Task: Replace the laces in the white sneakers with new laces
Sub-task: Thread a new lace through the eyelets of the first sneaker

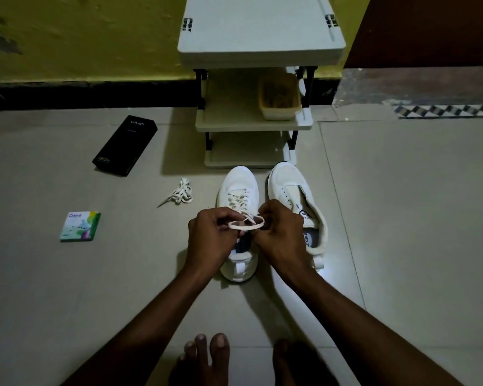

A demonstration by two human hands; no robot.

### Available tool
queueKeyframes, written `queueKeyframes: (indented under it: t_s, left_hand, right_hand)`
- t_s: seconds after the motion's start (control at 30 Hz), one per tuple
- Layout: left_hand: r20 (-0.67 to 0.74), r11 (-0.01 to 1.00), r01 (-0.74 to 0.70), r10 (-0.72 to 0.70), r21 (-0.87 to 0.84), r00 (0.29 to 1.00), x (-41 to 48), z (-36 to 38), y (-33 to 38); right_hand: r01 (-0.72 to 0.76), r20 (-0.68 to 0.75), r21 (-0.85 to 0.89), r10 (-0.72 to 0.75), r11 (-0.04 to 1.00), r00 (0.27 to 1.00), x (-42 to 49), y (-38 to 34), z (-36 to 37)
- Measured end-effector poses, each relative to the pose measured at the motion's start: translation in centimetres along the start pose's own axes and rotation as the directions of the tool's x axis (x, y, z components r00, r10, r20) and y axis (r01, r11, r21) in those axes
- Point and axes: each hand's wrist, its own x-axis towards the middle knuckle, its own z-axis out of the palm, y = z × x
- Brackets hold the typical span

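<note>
— What's worn?
— Bare skin only: left hand [209,236], right hand [280,232] and forearms [151,316], up to the frame edge.
— Feet?
— Bare too, at 6 o'clock: left foot [204,358] with short nails, right foot [290,363] in shadow.

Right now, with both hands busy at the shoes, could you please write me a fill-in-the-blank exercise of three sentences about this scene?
1. The left hand and the right hand together pinch a white ___ over the laced sneaker.
2. The eyelets of the other sneaker are ___.
3. The basket stands on the ___ shelf of the rack.
Missing words: lace; empty; middle.
</note>
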Motion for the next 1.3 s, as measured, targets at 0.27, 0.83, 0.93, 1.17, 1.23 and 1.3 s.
queueKeyframes:
  t_s: [0.27,0.83,0.93,1.17,1.23,1.3]
  left_hand:
    - [0.001,0.994,-0.06,0.06,0.087,0.998,0.2,0.7,-0.3]
    - [-0.011,0.98,-0.16,0.163,0.12,0.987,-0.3,1.2,-0.1]
    - [-0.032,0.982,-0.149,0.153,0.117,0.988,-0.4,1.3,-0.1]
    - [-0.078,0.995,-0.031,0.038,0.098,0.996,-0.4,2.4,-0.7]
    - [-0.062,0.993,-0.038,0.045,0.11,0.997,-0.4,2.6,-0.9]
    - [-0.072,0.997,-0.021,0.027,0.078,0.997,-0.3,2.6,-1.0]
  right_hand:
    - [-0.023,-0.027,0.056,0.024,0.998,0.999,0.2,0.2,-0.1]
    - [-0.027,-0.033,0.098,0.03,0.995,0.999,0.1,0.6,-0.1]
    - [-0.022,-0.034,0.122,0.026,0.992,0.999,0.0,0.4,-0.2]
    - [-0.004,-0.021,0.162,0.007,0.987,1.0,0.1,0.7,-0.3]
    - [0.004,-0.016,0.194,-0.001,0.981,1.0,0.1,0.6,-0.3]
    - [0.01,-0.006,0.211,-0.009,0.978,1.0,0.0,0.6,-0.3]
